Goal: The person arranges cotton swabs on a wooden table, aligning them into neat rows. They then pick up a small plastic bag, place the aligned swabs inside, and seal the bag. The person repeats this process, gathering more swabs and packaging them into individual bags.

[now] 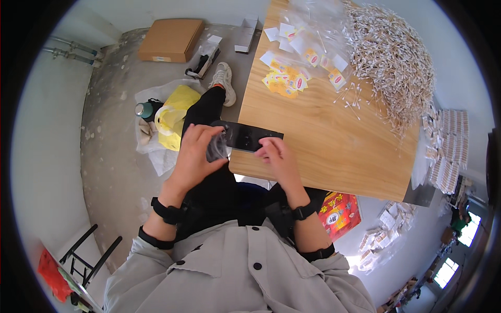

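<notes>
My left hand [194, 156] curves its fingers and thumb around a clear plastic piece, rounded like a small cup or pouch [217, 148], over my lap by the table's near left corner. Beside it a flat, glossy black rectangular plate [244, 136] lies across the table edge, jutting out past the wood. My right hand [279, 159] is at the plate's right end, fingertips bent together over its edge. What those fingertips pinch, if anything, is too small to tell. Farther back on the table lie yellow and white printed cards [286, 79] and clear plastic bags [318, 31].
A large heap of cotton swabs [391, 57] covers the wooden table's [323, 141] far right. Packed swab bundles [450, 146] stand beyond its right edge. On the floor at left are a yellow bag [180, 112], a green bottle [143, 109] and a cardboard box [171, 39].
</notes>
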